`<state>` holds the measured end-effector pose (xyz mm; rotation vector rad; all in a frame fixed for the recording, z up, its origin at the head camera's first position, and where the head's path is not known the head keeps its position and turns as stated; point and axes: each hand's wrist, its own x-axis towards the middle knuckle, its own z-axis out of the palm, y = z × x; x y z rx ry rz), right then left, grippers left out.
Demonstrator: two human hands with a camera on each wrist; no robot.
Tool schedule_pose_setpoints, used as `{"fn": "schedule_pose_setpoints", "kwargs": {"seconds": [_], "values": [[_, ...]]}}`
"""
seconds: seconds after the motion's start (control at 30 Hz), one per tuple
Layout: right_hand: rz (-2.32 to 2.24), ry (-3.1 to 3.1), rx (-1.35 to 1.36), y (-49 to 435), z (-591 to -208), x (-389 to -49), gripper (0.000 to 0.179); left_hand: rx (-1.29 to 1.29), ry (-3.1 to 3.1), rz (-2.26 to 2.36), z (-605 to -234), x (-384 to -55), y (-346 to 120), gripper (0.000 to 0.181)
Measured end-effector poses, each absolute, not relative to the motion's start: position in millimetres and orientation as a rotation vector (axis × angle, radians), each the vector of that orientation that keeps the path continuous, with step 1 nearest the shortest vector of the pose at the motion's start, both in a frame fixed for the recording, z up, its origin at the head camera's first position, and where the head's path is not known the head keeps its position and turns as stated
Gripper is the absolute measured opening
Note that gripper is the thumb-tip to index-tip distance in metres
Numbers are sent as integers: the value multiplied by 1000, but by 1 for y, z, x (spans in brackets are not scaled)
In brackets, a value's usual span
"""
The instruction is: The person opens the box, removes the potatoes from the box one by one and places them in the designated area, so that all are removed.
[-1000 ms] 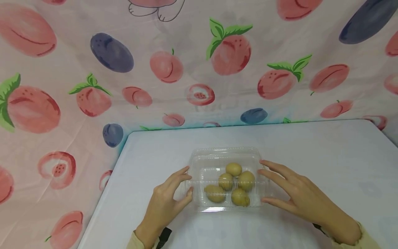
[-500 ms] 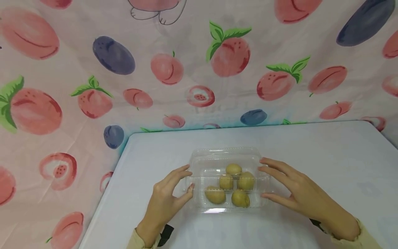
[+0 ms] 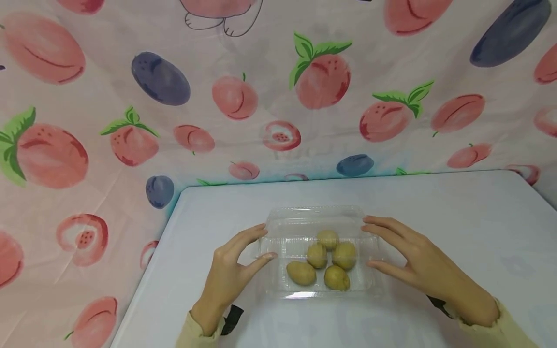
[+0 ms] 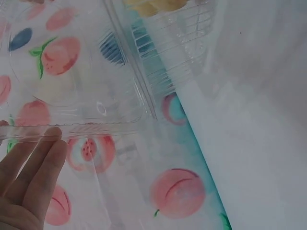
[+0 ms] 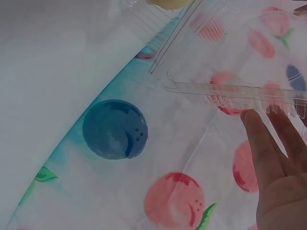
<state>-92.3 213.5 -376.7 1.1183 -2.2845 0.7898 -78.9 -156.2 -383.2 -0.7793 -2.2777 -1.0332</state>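
Note:
A clear hinged plastic box (image 3: 300, 294) stands on the white table with several yellow-green oval fruits (image 3: 301, 273) in it; their exact kind I cannot tell. Its see-through lid (image 3: 285, 247) is raised and tilted over the fruits. At the lid's left side, my left hand (image 3: 230, 268) pinches the rim between thumb and fingers. My right hand (image 3: 417, 256) pinches the opposite side likewise. In the left wrist view, the left hand's fingers (image 4: 41, 175) meet the lid's rim. The right wrist view has the right hand's fingers (image 5: 261, 148) against the rim, its thumb unseen.
The white tabletop (image 3: 457, 222) extends around the box. A pink cloth (image 3: 261, 43) printed with peaches and dark blue fruits hangs behind the table and along its left side.
The lid has tilted further up and back, its front rim rising away from me. Both hands have moved slightly upward with it. The fruits stay in place.

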Motion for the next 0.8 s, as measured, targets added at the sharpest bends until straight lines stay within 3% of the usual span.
{"fn": "schedule_pose_setpoints", "kwargs": {"seconds": [0.27,0.5,0.8], "values": [[884,-2285,1107,213,-373,-101,57,-751,-2263,-1113,-378,-86,-154,54],[949,-2361,1048,212,-368,-105,66,-709,-2266,-1164,-377,-94,-153,51],[1012,-2396,984,210,-370,-112,62,-680,-2218,-1284,-378,-103,-152,45]]}}
